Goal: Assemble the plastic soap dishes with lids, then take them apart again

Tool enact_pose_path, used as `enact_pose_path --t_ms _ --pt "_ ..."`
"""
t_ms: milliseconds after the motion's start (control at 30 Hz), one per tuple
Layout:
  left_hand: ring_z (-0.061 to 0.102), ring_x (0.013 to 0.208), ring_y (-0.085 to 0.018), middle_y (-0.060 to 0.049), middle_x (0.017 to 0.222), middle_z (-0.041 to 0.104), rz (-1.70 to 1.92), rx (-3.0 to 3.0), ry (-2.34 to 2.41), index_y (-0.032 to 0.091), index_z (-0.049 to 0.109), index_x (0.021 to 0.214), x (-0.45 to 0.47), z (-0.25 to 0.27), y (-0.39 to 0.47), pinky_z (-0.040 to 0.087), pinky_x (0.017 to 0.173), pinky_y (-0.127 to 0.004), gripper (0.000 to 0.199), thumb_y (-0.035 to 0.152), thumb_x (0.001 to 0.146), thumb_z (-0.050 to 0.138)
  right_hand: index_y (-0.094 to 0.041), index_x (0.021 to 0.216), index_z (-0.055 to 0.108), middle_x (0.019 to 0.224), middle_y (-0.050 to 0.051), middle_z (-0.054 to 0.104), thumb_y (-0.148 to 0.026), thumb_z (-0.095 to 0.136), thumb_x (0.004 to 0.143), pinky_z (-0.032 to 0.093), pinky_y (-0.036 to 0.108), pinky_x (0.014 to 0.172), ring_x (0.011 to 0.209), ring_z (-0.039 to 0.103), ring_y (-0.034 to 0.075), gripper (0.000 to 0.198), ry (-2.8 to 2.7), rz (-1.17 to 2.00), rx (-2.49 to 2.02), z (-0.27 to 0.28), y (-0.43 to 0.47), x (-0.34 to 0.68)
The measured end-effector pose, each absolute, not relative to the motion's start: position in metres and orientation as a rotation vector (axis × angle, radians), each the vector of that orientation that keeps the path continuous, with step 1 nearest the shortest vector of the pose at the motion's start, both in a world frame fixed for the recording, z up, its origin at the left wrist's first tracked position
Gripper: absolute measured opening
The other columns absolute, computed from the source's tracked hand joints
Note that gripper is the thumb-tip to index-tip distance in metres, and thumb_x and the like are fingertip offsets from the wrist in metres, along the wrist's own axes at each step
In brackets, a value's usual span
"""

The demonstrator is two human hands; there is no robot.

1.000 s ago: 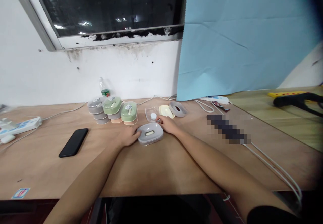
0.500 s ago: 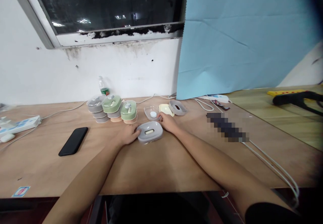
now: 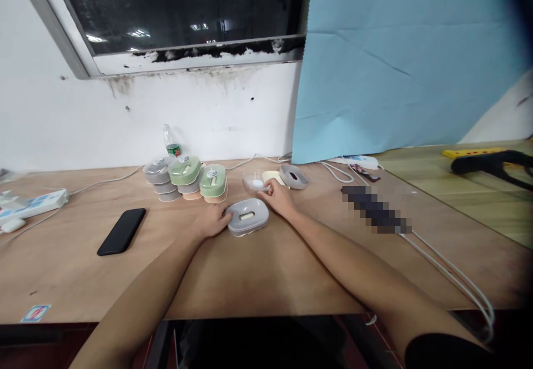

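The right hand (image 3: 280, 197) is pinching the near edge of the clear lid (image 3: 251, 182) between thumb and fingertip, just right of the frame's centre; whether the lid is wholly off the table (image 3: 266, 280), I cannot tell. The left hand (image 3: 213, 221) is resting at the left side of the grey box (image 3: 249, 217), its thumb touching the rim; how firmly its curled fingers are holding, the view is not showing. The grey box is sitting flat near the middle of the frame, just in front of the lid.

The step in hand seems to be picking up the lid while steadying the box. The next move is calling, I judge, for a sure pinch on the thin edge and a level lid.

Beyond the right hand, a cream piece (image 3: 271, 177) and a slotted grey piece (image 3: 293, 177) are lying side by side. Left of centre, stacked boxes (image 3: 185, 176) are standing before a bottle (image 3: 170, 141). Farther left, a phone (image 3: 121, 232) is lying flat. At upper right, a blue sheet (image 3: 387, 64) is hanging.
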State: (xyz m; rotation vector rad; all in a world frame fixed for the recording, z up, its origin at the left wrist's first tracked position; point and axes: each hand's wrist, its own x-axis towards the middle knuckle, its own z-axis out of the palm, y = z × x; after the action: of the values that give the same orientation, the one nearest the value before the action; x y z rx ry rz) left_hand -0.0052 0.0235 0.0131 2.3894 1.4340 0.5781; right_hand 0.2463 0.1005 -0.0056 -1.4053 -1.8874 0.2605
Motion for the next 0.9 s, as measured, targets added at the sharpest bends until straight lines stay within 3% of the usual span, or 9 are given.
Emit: enact_pose_path --t_ms 600,900 --pt "0.063 0.086 -0.023 -0.006 0.096 0.071 0.73 2.202 1.58 0.02 0.063 0.111 -0.0065 0.0078 0.0285 0.047 0.073 -0.031 0.037 0.038 0.092 0.037 -0.021 0.096 0.049 0.062 -0.005 0.049 -0.044 0.058 0.08 0.032 0.024 0.058 0.057 0.047 0.013 0.03 -1.711 0.237 -1.305 -0.0005 0.0955 0.2465" --pt "0.062 0.075 -0.02 -0.004 0.084 0.069 0.684 2.22 1.624 0.021 0.065 0.095 -0.0039 0.0058 0.0279 0.044 0.064 -0.028 0.037 0.045 0.092 0.037 -0.022 0.096 0.052 0.062 -0.005 0.053 -0.043 0.059 0.08 0.031 0.023 0.057 0.06 0.051 0.014 0.027 -1.794 0.237 -1.341 -0.0065 0.1006 0.2477"
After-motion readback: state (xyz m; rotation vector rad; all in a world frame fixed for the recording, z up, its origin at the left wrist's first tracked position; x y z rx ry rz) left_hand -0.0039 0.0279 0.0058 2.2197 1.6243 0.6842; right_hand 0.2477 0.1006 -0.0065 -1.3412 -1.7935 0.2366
